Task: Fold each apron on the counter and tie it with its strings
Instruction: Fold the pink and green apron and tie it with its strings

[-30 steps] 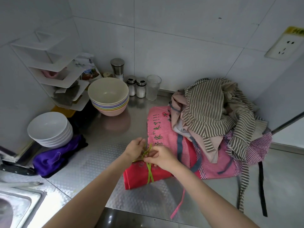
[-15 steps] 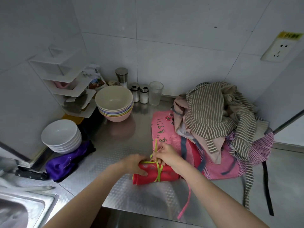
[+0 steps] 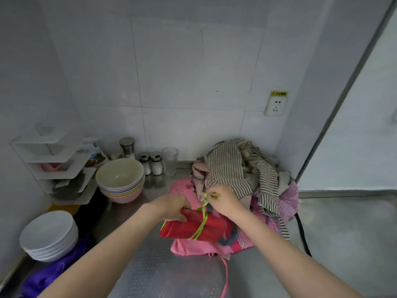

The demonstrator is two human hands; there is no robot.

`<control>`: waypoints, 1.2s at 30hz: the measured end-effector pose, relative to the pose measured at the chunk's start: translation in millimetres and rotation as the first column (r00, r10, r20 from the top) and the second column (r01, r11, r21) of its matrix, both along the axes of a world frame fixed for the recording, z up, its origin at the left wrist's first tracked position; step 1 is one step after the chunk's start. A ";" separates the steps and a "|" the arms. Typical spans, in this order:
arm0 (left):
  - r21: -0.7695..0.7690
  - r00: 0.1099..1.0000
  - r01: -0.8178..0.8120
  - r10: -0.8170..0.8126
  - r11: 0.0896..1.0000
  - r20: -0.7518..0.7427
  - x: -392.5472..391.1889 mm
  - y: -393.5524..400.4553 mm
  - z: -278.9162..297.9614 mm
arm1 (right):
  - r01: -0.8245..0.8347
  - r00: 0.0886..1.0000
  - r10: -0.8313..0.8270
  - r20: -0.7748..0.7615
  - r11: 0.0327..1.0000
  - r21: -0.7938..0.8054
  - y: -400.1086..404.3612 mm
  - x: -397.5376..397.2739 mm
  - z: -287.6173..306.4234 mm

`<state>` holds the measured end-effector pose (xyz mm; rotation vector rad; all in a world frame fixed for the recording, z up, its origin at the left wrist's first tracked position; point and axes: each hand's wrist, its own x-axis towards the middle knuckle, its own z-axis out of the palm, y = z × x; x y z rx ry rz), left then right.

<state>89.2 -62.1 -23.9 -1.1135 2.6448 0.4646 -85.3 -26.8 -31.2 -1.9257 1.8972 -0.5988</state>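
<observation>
Under the fingers (image 3: pixel 182 218) of the left hand lies a folded red apron (image 3: pixel 206 229) of matt cloth, bound with thin yellow-green strings (image 3: pixel 200 225). The bench (image 3: pixel 163 274) below is dull brushed metal with a fine raised pattern. Beyond the right-hand fingers (image 3: pixel 214 193) sits a striped woven cloth (image 3: pixel 234 168). Left of the fingers, glossy white plates (image 3: pixel 49 235) and smooth matt bowls (image 3: pixel 120 179) stand stacked.

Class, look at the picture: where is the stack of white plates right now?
In the head view, the stack of white plates sits at the counter's left, above a purple cloth and left of the stacked bowls.
</observation>
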 end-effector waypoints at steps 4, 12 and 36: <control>0.168 0.984 0.015 0.015 0.986 -0.178 -13.9 -1.1 19.0 | -0.064 0.998 0.065 -0.015 0.996 0.054 23.8 -3.4 23.8; 0.248 0.972 0.099 -0.041 0.964 -0.231 -63.2 -4.3 48.0 | 0.016 0.985 0.017 -0.169 0.980 0.197 40.6 -55.9 45.6; 0.087 0.777 -0.047 0.091 0.995 -0.622 -472.5 31.8 139.3 | 0.263 0.965 -0.263 0.004 0.964 -0.049 46.3 -476.0 143.3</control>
